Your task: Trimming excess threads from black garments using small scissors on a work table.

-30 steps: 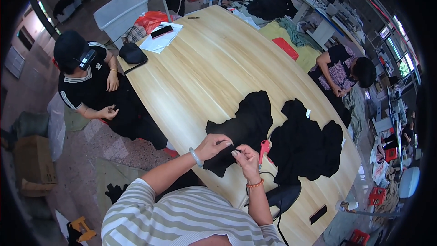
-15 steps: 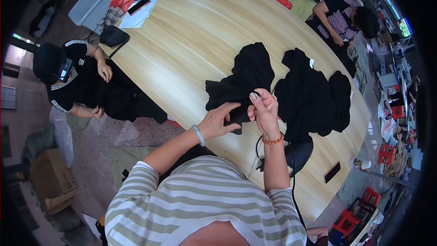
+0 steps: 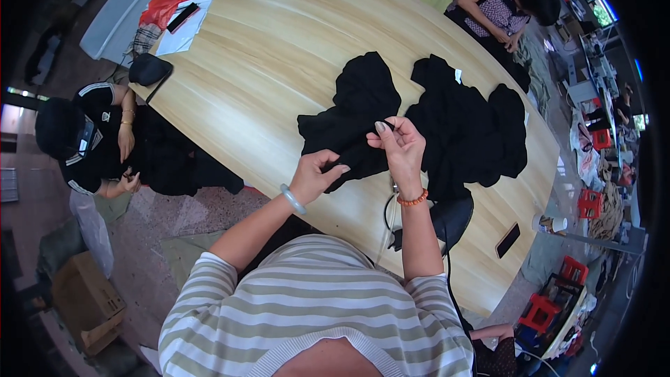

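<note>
A black garment lies crumpled on the pale wooden table, its near edge drawn up between my hands. My left hand, with a pale bangle at the wrist, is closed on the near left edge of this cloth. Thumb and forefinger of my right hand pinch together at the garment's right side; an orange bead bracelet circles that wrist. Just right of it, a second heap of black cloth with a small white label spreads over the table. Folds hide exactly what lies between my right fingertips.
A black cap-like object and a cable lie by my right forearm. Further right are a phone and a paper cup. Co-workers handle dark cloth at the left and far right. Papers lie at the far left.
My left hand has gone from spread fingers to closed on the cloth's edge. My right hand stays pinched, slightly higher. The whole view has shifted a little.
</note>
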A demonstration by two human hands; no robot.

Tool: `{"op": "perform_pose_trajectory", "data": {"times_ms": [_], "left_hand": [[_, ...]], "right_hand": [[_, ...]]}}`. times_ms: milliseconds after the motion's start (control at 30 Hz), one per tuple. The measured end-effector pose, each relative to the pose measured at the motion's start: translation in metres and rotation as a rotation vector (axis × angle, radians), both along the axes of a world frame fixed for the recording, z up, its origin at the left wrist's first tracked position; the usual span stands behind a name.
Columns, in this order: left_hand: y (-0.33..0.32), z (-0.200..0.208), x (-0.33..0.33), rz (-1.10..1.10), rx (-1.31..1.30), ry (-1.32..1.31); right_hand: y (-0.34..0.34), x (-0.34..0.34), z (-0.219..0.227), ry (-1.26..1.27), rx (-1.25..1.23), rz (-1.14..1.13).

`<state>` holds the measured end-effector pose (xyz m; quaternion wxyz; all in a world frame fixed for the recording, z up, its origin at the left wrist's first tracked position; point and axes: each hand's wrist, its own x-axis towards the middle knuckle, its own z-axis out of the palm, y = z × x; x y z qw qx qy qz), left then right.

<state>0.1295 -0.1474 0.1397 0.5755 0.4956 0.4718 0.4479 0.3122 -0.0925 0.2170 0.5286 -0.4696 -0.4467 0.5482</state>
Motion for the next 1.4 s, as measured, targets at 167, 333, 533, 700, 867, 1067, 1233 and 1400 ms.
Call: {"op": "perform_pose_trajectory", "data": {"times_ms": [167, 333, 533, 700, 867, 1067, 1233, 1400], "left_hand": [[0.007, 0.036, -0.011, -0.079, -0.074, -0.081], [0.013, 0.038, -0.014, -0.099, -0.036, -0.125], [0.018, 0.048, -0.009, -0.074, -0.012, -0.045], [0.018, 0.067, -0.009, -0.017, 0.085, 0.196], [0.014, 0.059, -0.008, 0.012, 0.288, 0.258], [0.012, 0.064, -0.008, -0.017, 0.305, 0.321], [0.009, 0.051, -0.012, -0.054, 0.19, 0.296], [0.01, 0.046, -0.019, -0.075, 0.222, 0.371]], "right_hand": [[-0.009, -0.001, -0.008, -0.164, 0.056, 0.097], [-0.014, -0.007, 0.01, -0.274, 0.066, 0.234], [-0.015, -0.006, 0.007, -0.266, 0.157, 0.29], [-0.016, -0.009, 0.013, -0.276, 0.206, 0.305], [-0.024, -0.01, 0.002, -0.336, 0.238, 0.296], [-0.03, -0.009, 0.011, -0.531, 0.469, 0.271], [-0.028, -0.01, 0.014, -0.591, 0.538, 0.348], [-0.027, -0.009, 0.015, -0.667, 0.713, 0.38]]}}
